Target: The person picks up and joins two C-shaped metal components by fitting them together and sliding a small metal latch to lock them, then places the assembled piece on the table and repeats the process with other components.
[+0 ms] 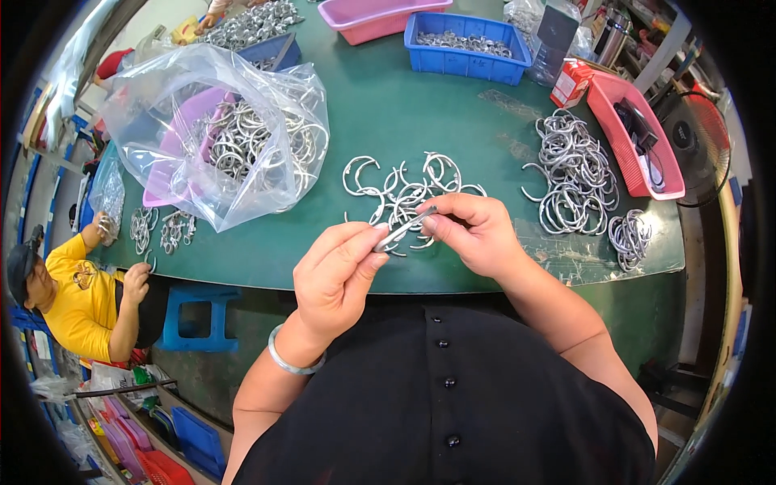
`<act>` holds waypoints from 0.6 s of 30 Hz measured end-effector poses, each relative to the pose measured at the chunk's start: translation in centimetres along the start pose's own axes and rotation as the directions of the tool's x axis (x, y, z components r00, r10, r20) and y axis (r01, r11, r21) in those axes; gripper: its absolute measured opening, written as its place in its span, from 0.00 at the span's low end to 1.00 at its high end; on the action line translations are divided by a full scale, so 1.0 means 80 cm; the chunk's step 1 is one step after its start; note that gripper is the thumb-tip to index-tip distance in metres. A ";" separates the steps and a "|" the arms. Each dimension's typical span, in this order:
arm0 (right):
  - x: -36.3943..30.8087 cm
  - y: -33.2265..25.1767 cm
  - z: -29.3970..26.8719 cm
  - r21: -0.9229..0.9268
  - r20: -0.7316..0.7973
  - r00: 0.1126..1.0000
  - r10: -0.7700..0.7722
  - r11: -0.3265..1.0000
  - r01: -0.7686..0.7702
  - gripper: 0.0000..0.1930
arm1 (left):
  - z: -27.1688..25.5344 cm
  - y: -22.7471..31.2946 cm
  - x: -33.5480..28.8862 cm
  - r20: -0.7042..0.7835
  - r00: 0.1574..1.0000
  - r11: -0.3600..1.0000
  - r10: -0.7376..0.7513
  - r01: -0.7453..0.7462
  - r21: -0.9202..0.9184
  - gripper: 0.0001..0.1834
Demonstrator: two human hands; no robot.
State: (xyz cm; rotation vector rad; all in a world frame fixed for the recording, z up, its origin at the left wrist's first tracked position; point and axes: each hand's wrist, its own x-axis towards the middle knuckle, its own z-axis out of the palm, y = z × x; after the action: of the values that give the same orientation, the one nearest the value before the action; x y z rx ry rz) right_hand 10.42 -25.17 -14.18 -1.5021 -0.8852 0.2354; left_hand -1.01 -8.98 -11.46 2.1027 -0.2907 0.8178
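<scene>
Between both hands, just above the table's near side, is a slim silver metal piece (402,232), seen nearly edge-on. My left hand (331,275) pinches its lower left end between thumb and fingers. At the other end, thumb and forefinger of my right hand (478,234) close on the tip. My fingers partly hide the piece, so its full shape does not show. Directly beyond my hands lies a loose cluster of curved, open metal rings (404,190) on the green table (356,105).
A larger ring pile (570,170) and a smaller one (629,238) lie right. At left, a clear plastic bag (299,97) covers a pink basket of rings. Blue (469,69) and pink bins (380,20) stand far back. A co-worker in yellow (81,299) handles rings left.
</scene>
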 end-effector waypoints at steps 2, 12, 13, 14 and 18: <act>0.000 0.003 0.001 0.231 0.060 0.980 0.190 0.952 -0.199 0.08 | 0.002 0.003 0.003 0.004 0.999 0.999 0.039 -0.039 0.031 0.12; -0.006 0.004 0.005 0.363 0.145 0.933 0.330 0.859 -0.360 0.07 | 0.006 0.012 0.001 0.012 0.996 0.995 0.083 -0.084 0.059 0.13; -0.003 0.005 0.005 0.361 0.155 0.932 0.329 0.859 -0.363 0.07 | 0.006 0.012 0.004 0.009 0.997 0.996 0.074 -0.074 0.058 0.13; 0.000 0.007 0.005 0.358 0.166 0.930 0.328 0.859 -0.367 0.07 | 0.007 0.011 0.008 0.005 0.998 0.996 0.063 -0.063 0.058 0.12; 0.000 0.013 0.007 0.348 0.233 0.900 0.368 0.833 -0.430 0.07 | 0.010 0.009 0.013 -0.009 1.000 0.999 0.005 -0.004 0.044 0.11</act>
State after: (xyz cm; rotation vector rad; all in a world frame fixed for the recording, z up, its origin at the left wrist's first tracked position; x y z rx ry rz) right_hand 10.48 -24.60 -15.22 -1.2834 -0.5857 0.8067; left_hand -0.22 -9.93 -10.67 2.1391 -0.2752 0.8431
